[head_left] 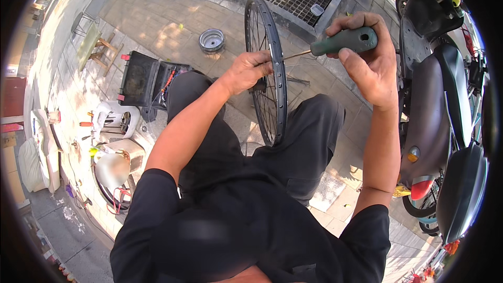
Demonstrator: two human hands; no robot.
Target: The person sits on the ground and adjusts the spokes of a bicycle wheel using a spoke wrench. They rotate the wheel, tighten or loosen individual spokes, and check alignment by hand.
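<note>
The black spoked wheel with a narrow, perforated rim [281, 94] stands nearly upright at the centre of the frame, between the person's dark-trousered knees. The bare left hand [248, 72] lies immediately left of it, thumb and fingers pinching the rim's upper middle part. The bare right hand [373, 60], upper right of centre, is apart from the wheel; its curled fingers and thumb pinch the dark green, thick-handled screwdriver [346, 42]. The thin metal shaft points left from the handle, its end at the rim just beside the left fingertips; whether it touches cannot be told. Upper left of centre: an open black toolbox [140, 81] and a round silver metal vessel [211, 40]. Right edge: a dark parked scooter [427, 110].
</note>
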